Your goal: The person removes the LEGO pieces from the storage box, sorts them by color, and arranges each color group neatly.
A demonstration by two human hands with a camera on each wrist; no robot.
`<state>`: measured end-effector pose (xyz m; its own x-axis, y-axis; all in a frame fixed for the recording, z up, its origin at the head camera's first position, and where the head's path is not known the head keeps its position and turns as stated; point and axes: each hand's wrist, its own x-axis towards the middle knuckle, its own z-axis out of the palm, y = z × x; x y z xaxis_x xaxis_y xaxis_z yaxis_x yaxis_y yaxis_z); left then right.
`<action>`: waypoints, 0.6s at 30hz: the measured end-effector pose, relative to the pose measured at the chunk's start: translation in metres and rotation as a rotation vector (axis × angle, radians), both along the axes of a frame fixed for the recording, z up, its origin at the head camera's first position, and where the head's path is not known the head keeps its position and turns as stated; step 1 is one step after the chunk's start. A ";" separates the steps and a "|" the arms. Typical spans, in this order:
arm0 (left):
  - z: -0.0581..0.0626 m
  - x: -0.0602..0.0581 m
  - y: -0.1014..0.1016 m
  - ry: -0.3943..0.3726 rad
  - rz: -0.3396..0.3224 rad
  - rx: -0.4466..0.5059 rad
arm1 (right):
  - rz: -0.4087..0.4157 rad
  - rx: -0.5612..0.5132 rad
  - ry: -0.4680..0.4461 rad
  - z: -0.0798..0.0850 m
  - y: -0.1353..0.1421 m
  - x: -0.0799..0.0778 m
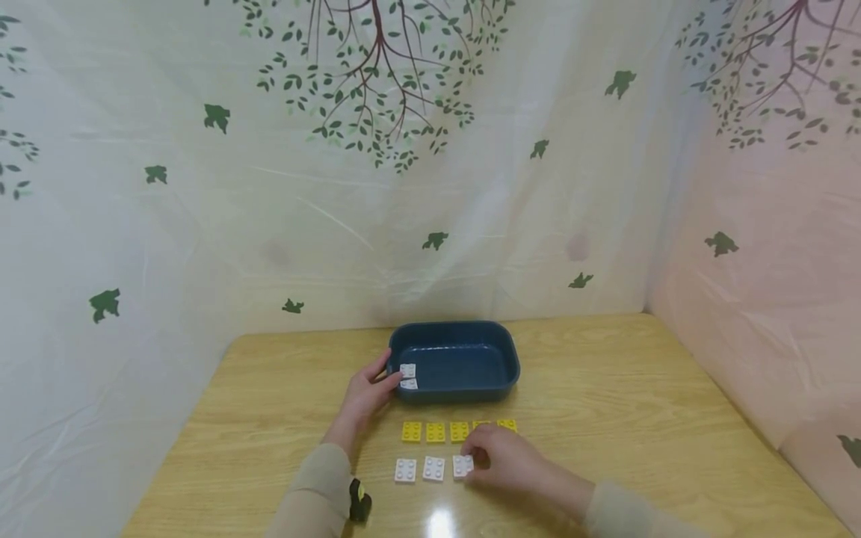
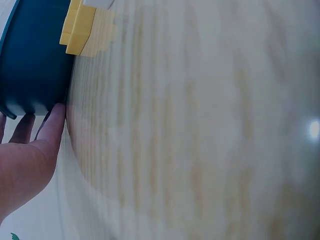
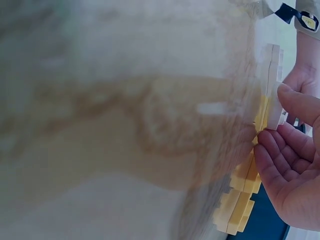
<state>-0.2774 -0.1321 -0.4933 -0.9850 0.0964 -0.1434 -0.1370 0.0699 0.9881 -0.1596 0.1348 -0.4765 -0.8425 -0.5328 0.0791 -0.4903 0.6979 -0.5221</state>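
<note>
At the left end of a dark blue rectangular dish (image 1: 457,394), my left hand (image 1: 365,394) holds its wall, thumb near the front corner. The left wrist view shows the thumb and fingers of that hand (image 2: 30,160) against the end of the dish (image 2: 35,60). My right hand (image 1: 507,457) pinches a white toy brick (image 1: 463,466) between thumb and fingers, at the right end of a row. Two other white bricks, one in the middle (image 1: 433,469) and one at left (image 1: 405,471), lie beside it. White bricks (image 1: 407,370) also sit inside the dish's left end.
Between the white row and the dish runs a row of several yellow bricks (image 1: 435,433), partly covered by my right hand. All stand on a wooden table (image 1: 605,388). A curtain with printed leaves (image 1: 471,202) hangs behind. A black strap (image 1: 359,501) is by the left sleeve.
</note>
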 end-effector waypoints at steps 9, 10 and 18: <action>-0.001 -0.002 -0.001 -0.004 -0.002 -0.009 | -0.007 -0.016 -0.038 0.000 0.000 -0.002; -0.001 -0.002 -0.001 -0.002 -0.004 -0.011 | -0.014 -0.018 -0.052 0.000 0.000 -0.002; 0.000 -0.004 -0.001 -0.010 -0.004 0.020 | 0.013 -0.182 -0.076 0.005 0.000 -0.013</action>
